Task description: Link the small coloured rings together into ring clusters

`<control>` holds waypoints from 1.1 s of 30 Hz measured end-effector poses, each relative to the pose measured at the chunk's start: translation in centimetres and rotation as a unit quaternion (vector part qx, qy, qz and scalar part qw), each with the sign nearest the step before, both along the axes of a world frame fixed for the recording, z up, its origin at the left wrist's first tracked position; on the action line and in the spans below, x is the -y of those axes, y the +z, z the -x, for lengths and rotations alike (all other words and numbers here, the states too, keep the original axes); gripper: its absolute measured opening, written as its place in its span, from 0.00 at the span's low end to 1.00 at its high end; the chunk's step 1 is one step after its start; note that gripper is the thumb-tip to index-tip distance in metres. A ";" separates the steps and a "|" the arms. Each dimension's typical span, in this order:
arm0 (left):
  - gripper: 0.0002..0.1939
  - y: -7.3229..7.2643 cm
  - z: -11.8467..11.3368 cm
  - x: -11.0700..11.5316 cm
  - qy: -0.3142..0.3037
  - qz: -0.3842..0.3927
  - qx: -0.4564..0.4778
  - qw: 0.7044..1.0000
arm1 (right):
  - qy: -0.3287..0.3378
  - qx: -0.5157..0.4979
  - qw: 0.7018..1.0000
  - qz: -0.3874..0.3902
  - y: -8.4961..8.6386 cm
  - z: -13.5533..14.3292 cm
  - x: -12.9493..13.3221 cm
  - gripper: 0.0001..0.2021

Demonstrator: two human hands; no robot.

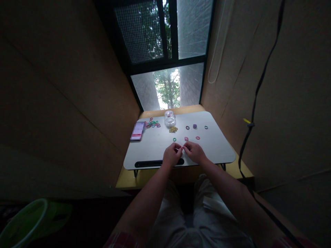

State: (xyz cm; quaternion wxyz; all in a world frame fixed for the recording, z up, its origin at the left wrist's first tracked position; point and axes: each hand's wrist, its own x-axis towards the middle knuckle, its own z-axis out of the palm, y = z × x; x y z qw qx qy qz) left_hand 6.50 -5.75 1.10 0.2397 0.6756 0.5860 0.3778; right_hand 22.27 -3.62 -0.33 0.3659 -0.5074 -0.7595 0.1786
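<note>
My left hand (172, 155) and my right hand (194, 151) meet above the front of a white lap desk (152, 148). Fingers and thumbs are pinched together at the tips; whatever lies between them is too small to make out. Just beyond the fingertips are a green ring (174, 140), some pink rings (186, 138) and a red ring (198, 138). Farther back lie a dark ring (187, 127), a purple bundle (194, 126) and a teal ring (206, 127). A cluster of yellow rings (173, 130) sits before a clear plastic container (170, 119).
Mixed coloured rings (153, 123) are heaped at the back left, beside a phone (138, 131) with a lit screen. A black slot (148, 163) runs along the desk's front edge. A dark cord (254, 100) hangs at right; a green basket (38, 220) stands lower left.
</note>
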 end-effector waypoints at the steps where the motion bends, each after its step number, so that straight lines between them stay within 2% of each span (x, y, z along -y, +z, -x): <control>1: 0.08 0.0 0.0 0.0 0.000 0.000 0.000 1.000 | -0.001 0.001 1.000 0.000 0.0 0.0 0.0 0.08; 17: 0.07 0.4 -0.1 0.1 0.004 0.011 -0.007 1.000 | -0.006 -0.006 1.000 -0.002 0.2 0.1 0.1 0.07; 33: 0.08 0.1 -0.1 0.1 0.002 0.005 -0.015 1.000 | -0.009 0.002 1.000 -0.002 0.3 0.1 0.2 0.08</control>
